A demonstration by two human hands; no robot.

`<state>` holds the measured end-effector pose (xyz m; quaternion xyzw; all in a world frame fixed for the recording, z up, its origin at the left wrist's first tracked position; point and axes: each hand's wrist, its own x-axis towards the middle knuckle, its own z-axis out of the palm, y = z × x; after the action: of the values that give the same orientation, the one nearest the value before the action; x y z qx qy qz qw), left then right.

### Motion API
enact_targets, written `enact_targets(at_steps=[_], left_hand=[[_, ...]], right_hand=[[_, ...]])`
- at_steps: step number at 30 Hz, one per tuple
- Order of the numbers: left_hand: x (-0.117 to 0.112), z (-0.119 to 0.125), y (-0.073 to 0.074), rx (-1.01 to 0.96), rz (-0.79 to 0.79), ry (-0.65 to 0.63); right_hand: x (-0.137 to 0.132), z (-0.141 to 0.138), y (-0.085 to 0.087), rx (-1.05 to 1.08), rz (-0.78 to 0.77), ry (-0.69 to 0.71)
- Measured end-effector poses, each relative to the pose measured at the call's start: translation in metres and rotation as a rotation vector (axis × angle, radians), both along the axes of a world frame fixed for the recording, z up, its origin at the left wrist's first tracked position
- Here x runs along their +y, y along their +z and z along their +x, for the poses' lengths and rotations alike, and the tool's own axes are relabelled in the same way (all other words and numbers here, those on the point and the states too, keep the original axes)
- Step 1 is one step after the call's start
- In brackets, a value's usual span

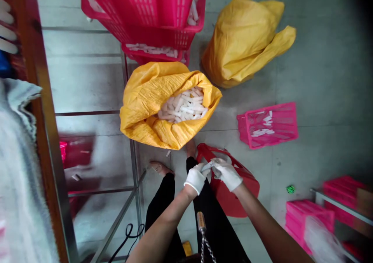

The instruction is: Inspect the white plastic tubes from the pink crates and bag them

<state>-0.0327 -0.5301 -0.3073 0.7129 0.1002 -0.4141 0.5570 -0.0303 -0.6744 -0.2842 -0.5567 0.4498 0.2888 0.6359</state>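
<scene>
Both of my hands wear white gloves and meet above the red stool [237,195]. Between them is a small pale stick-shaped piece [207,166]; its exact kind is too blurred to tell. The fingers of my left hand [196,178] close on one end, while my right hand [226,173] grips the other end. Just beyond the hands stands an open yellow sack [145,103]. Many short white sticks [185,105] lie inside it.
A second yellow sack [241,41] stands far right. Stacked pink baskets [142,31] hold more white pieces. On the floor at right is a pink basket [279,125] with a few pieces. A metal-framed table [49,138] runs along the left.
</scene>
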Motion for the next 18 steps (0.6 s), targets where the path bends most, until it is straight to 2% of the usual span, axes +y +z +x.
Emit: enact_targets(at_steps=[3, 5, 10, 15, 18], left_hand=[[-0.003, 0.003, -0.005, 0.053, 0.001, 0.130], [-0.004, 0.006, -0.006, 0.106, -0.021, 0.203], [0.000, 0.019, -0.004, 0.131, -0.143, 0.326], [0.006, 0.035, 0.005, 0.108, -0.175, 0.331], [0.004, 0.039, 0.007, 0.134, -0.118, 0.250]], right_hand=[[-0.004, 0.006, 0.002, -0.004, 0.013, -0.005], [0.000, 0.012, 0.004, -0.044, -0.010, 0.046], [0.024, 0.033, 0.006, -0.118, -0.210, 0.201], [0.047, 0.044, 0.007, -0.175, -0.305, 0.338], [0.042, 0.041, 0.001, -0.202, -0.378, 0.388]])
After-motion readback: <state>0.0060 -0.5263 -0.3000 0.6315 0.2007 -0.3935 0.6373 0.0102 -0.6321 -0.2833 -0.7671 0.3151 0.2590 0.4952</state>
